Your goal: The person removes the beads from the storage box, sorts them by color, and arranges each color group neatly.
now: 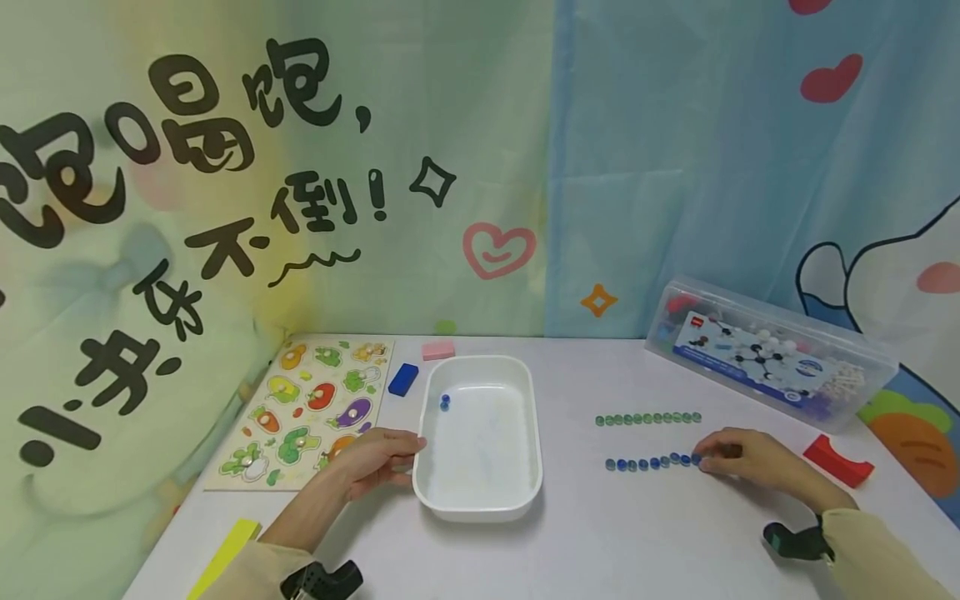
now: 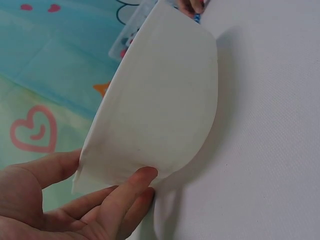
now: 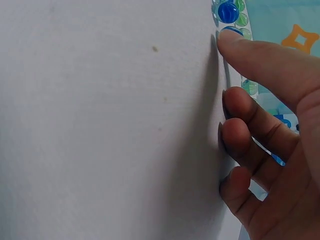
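A white rectangular tray [image 1: 487, 442] stands on the table with two blue marbles [image 1: 445, 403] near its upper left corner. My left hand [image 1: 381, 457] holds the tray by its left side; in the left wrist view the thumb is at the rim and fingertips touch the outer wall [image 2: 160, 95]. To the right, my right hand [image 1: 753, 462] pinches a blue marble [image 1: 696, 459] at the right end of a row of blue and clear marbles [image 1: 654, 463]. The thumb [image 3: 265, 60] mostly covers that marble in the right wrist view. Behind it runs a row of green marbles [image 1: 648, 419].
At the left lies a vegetable puzzle board [image 1: 258, 392], beside a blue block [image 1: 403, 380] and a pink block [image 1: 438, 350]. A clear lidded box [image 1: 772, 358] stands back right, with a red curved block [image 1: 838, 461] before it. A yellow piece [image 1: 225, 557] lies front left.
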Action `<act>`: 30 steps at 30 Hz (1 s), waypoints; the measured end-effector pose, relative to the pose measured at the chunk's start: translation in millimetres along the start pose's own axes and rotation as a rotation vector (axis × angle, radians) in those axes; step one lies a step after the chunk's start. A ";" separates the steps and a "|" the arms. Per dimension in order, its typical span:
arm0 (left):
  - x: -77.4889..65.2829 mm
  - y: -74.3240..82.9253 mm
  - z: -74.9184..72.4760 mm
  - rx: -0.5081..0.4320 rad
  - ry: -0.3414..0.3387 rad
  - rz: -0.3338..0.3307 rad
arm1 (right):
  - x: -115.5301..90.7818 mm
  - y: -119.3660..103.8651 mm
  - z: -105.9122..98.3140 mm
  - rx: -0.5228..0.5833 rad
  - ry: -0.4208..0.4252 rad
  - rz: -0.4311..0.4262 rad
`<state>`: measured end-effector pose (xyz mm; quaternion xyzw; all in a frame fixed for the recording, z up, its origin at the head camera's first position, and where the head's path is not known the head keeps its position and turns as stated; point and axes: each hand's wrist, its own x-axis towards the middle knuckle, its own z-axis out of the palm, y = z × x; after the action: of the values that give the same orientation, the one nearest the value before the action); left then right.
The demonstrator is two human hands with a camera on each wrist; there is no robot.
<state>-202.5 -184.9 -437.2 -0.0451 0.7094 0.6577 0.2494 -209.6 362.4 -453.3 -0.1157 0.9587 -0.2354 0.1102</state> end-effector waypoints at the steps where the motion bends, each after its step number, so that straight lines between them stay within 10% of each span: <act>1: 0.1 0.2 0.3 0.000 -0.001 0.003 | 0.0 0.5 -0.2 0.004 -0.006 0.012; 12: -0.5 1.4 0.6 0.012 -0.005 0.000 | 13.1 -27.9 -18.2 0.034 0.042 -0.050; 21: -1.4 1.3 -0.5 0.002 -0.001 0.000 | 74.8 -123.8 -29.2 0.075 0.033 -0.245; 30: -0.1 1.3 -1.8 0.009 -0.014 0.012 | 144.5 -227.7 3.8 0.140 -0.071 -0.287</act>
<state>-203.4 -186.4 -435.9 -0.0352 0.7109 0.6562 0.2505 -307.0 124.9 -370.7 -0.2516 0.9091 -0.3107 0.1170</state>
